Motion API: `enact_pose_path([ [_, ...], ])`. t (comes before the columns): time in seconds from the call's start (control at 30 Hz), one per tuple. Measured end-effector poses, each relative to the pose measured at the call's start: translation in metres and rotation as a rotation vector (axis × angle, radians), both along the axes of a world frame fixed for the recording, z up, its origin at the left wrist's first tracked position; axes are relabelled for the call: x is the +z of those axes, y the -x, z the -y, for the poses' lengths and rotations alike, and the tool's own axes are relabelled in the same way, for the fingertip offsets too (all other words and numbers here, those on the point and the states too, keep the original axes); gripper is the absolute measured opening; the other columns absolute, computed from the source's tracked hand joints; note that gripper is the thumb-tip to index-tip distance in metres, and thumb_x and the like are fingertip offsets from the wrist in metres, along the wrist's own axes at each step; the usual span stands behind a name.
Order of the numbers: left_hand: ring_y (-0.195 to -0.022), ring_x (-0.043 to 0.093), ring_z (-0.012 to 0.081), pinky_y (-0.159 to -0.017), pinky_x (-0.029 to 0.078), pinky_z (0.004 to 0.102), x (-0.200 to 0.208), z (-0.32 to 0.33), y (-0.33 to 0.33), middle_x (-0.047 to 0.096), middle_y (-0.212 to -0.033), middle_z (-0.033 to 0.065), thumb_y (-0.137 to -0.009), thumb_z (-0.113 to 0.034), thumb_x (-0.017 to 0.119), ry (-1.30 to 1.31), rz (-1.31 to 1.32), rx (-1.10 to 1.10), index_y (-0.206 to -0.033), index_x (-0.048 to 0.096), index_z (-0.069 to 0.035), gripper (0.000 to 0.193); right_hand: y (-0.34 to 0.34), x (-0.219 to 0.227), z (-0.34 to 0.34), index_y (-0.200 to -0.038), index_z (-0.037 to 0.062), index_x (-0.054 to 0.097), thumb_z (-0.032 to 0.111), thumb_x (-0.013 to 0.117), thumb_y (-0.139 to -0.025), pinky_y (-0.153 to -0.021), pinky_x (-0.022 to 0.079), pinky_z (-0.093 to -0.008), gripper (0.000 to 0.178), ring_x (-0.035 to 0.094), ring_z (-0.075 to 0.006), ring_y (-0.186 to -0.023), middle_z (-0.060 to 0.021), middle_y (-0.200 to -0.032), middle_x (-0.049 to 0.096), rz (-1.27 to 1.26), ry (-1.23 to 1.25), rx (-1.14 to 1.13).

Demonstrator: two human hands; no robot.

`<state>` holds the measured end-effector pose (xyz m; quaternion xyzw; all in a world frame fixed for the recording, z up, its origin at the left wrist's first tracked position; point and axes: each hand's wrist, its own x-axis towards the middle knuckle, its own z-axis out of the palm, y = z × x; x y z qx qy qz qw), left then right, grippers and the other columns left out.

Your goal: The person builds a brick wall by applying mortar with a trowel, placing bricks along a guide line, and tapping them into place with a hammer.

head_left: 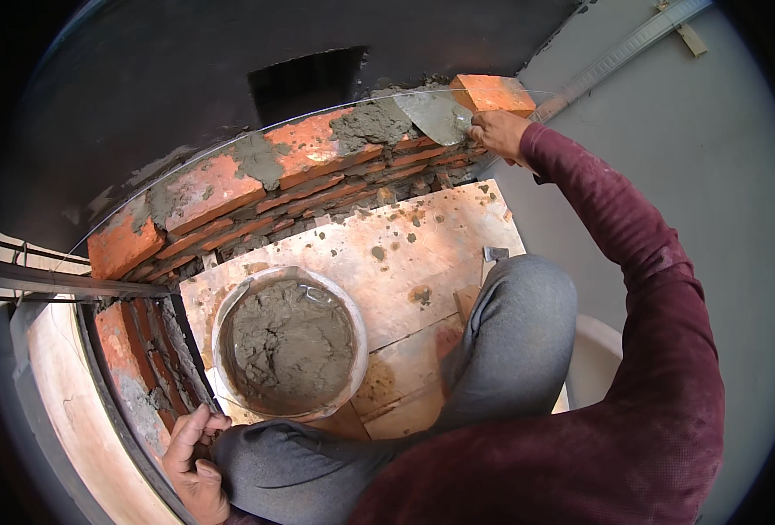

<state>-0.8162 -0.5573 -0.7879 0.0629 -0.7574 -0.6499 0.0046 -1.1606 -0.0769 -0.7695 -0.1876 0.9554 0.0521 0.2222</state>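
My right hand [501, 136] grips a trowel [429, 115] by its handle. The flat, mortar-smeared blade lies over the wet mortar [372, 125] on top of the brick wall [217, 188], near its right end. Beyond my fingers a single orange brick [493, 93] sits at that end. A thin string [239, 138] runs along the wall top. At the lower left my left hand [197, 468] is beside my knee, fingers loosely bent and thumb apart, with nothing seen in it. A round bucket [360, 328] of grey mortar [289, 346] stands between my left knee and the wall.
Splattered boards [405, 297] lie below the wall. A dark panel [169, 79] with a rectangular opening [307, 86] rises behind it. More brickwork [129, 363] and metal bars [64, 280] are at left. A grey wall [685, 166] with a slanted pipe [619, 61] closes the right.
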Motion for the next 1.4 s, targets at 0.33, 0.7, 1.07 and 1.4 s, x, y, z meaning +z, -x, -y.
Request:
enact_pose_path([
  [0.33,-0.121,0.056,0.0232,-0.099,0.046,0.0365,-0.145,0.05,-0.033,0.057,-0.133,0.0125,-0.102,-0.052,0.047,0.052,0.555,0.301,-0.15,0.04,-0.002,0.07,-0.051,0.042,0.015,-0.101,0.0027,0.056,0.039,0.041,-0.104,-0.035,0.04,-0.0248,0.039,0.046,-0.008,-0.04,-0.0017,-0.066,0.051,0.286,0.337,-0.611],
  [0.7,-0.095,0.066,0.0111,-0.091,0.054,0.0303,-0.165,0.028,-0.017,0.07,-0.111,0.01,-0.094,-0.017,0.068,-0.353,0.321,0.138,-0.14,0.05,0.004,0.054,-0.159,0.015,0.211,-0.098,0.0008,0.05,0.014,0.053,-0.095,-0.055,0.051,-0.0365,0.014,0.061,-0.0225,-0.059,-0.0123,-0.074,0.059,-0.214,-0.126,0.908],
  [1.07,-0.088,0.06,0.0045,-0.083,0.05,0.0227,-0.191,0.025,-0.024,0.065,-0.098,-0.0023,-0.098,-0.018,0.065,-0.484,0.243,0.108,-0.147,0.042,0.0,0.057,-0.213,-0.028,0.254,-0.117,-0.0181,0.051,0.012,0.053,-0.085,-0.054,0.057,-0.0331,0.044,0.068,-0.0254,-0.064,-0.0225,-0.088,0.063,-0.118,-0.228,1.138],
  [1.4,-0.093,0.064,0.0088,-0.088,0.051,0.0248,-0.192,0.03,-0.02,0.068,-0.105,0.0046,-0.095,-0.017,0.067,-0.488,0.234,0.063,-0.142,0.047,0.005,0.055,-0.203,-0.036,0.249,-0.105,-0.0062,0.051,0.02,0.06,-0.094,-0.067,0.054,-0.0466,0.03,0.064,-0.041,-0.07,-0.0233,-0.069,0.061,0.437,-0.09,0.666],
])
